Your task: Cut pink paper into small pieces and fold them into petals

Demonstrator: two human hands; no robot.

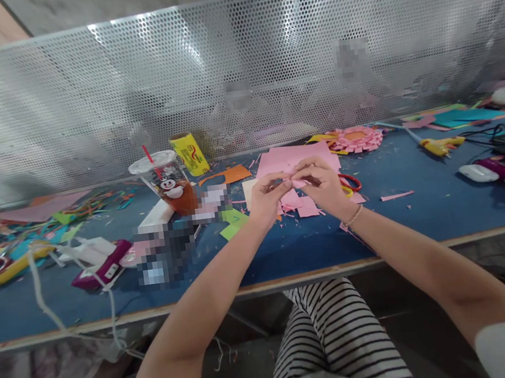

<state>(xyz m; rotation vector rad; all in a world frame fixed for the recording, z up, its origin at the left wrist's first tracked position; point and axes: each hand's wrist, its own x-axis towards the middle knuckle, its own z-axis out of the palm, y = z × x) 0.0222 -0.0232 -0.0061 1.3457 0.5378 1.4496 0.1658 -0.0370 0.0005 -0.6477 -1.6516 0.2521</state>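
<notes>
Between my fingertips is a small piece of pink paper (298, 183), pinched from both sides over the blue table. My left hand (268, 198) is closed on its left end, and my right hand (324, 185) grips its right end. Just behind the hands lies a larger pink sheet (272, 161). Pink scraps (306, 208) are scattered below them. Scissors with red and yellow handles (352, 184) lie beside my right hand, their blades hidden. A pink fringed paper rosette (357, 139) with an orange centre rests farther back on the right.
A drink cup (173, 183) with a red straw and a yellow box (190, 154) stand at the back left. Purple power strips (102, 267) with cords lie at both sides. A yellow glue gun (440, 145) is on the right. A perforated metal screen (264, 59) borders the table (421, 211).
</notes>
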